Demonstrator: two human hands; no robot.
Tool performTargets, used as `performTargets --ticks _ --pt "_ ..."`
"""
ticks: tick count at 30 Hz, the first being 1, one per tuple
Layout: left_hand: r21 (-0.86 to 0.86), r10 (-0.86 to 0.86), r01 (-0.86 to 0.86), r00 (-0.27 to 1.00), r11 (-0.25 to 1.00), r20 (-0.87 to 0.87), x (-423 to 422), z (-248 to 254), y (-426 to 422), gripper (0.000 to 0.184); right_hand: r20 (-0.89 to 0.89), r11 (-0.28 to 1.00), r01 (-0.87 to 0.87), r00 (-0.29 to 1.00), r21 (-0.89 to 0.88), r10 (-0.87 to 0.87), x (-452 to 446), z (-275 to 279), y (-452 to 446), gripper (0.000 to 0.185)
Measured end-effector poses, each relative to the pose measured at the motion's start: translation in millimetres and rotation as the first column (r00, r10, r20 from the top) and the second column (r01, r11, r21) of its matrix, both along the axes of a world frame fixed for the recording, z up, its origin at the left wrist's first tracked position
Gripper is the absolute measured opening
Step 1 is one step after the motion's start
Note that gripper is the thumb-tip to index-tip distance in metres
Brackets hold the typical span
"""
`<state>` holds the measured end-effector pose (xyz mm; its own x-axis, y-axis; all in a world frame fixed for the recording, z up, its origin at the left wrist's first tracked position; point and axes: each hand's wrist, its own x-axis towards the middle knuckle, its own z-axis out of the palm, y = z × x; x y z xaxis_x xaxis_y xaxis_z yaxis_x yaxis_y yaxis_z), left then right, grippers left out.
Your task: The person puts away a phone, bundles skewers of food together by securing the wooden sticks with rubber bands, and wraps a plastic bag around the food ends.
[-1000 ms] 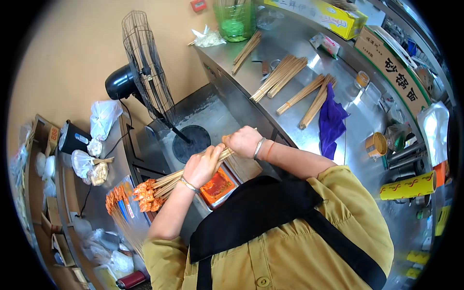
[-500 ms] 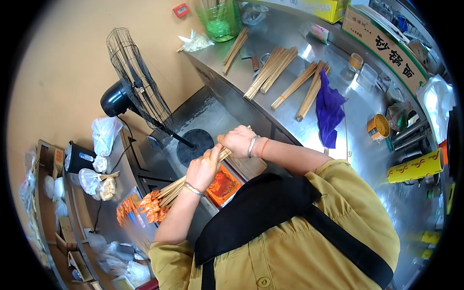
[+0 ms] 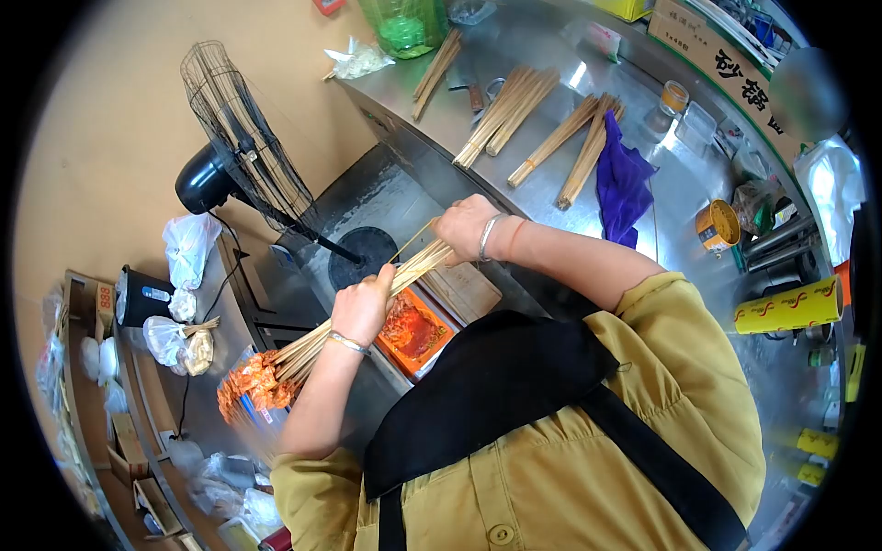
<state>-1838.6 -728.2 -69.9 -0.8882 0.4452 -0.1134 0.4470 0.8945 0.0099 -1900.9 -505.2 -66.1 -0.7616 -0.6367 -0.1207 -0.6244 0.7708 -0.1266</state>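
My left hand [image 3: 361, 308] is closed around a bundle of wooden skewers [image 3: 418, 268], gripping it partway along the bare sticks. At the lower left end of the bundle is orange-red coated food [image 3: 253, 381]. My right hand [image 3: 467, 228] is closed by the bare stick ends, its fingertips partly hidden. A thin yellowish strand, which looks like a stretched rubber band [image 3: 412, 241], runs from the bundle near my left thumb to my right fingers. Below the sticks sits a rectangular tray [image 3: 448, 332] of red, oily sauce, beside a wooden board [image 3: 478, 292].
Bare stick bundles [image 3: 505, 110] and a purple cloth [image 3: 625, 179] lie on the steel counter [image 3: 542, 207]. A black fan [image 3: 243, 147] stands at the left. Plastic bags [image 3: 193, 248] and a black bin [image 3: 142, 298] are left of it. A yellow roll [image 3: 788, 308] is at the right.
My right hand has moved apart from my left, and the thin strand now shows stretched between them. The bundle's food end has swung left and up. The whole view has shifted slightly.
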Motion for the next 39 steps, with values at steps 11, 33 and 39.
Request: performTargets --ticks 11,33,39 --pt "0.061 -0.065 0.064 0.998 0.996 0.002 -0.8 7.6 -13.6 0.036 0.334 0.963 0.188 0.935 -0.195 -0.115 14.7 -3.8 20.3 0.045" --pt "0.619 -0.039 0.014 0.999 0.786 0.027 -15.9 50.6 -0.4 0.036 0.01 -0.228 0.973 0.228 0.019 0.974 15.7 -16.7 -8.7 0.027" --pt "0.427 -0.054 0.067 0.998 0.902 -0.043 -6.3 51.0 1.2 0.045 0.085 -0.212 0.973 0.219 -0.088 0.972 14.4 -13.0 18.2 0.049"
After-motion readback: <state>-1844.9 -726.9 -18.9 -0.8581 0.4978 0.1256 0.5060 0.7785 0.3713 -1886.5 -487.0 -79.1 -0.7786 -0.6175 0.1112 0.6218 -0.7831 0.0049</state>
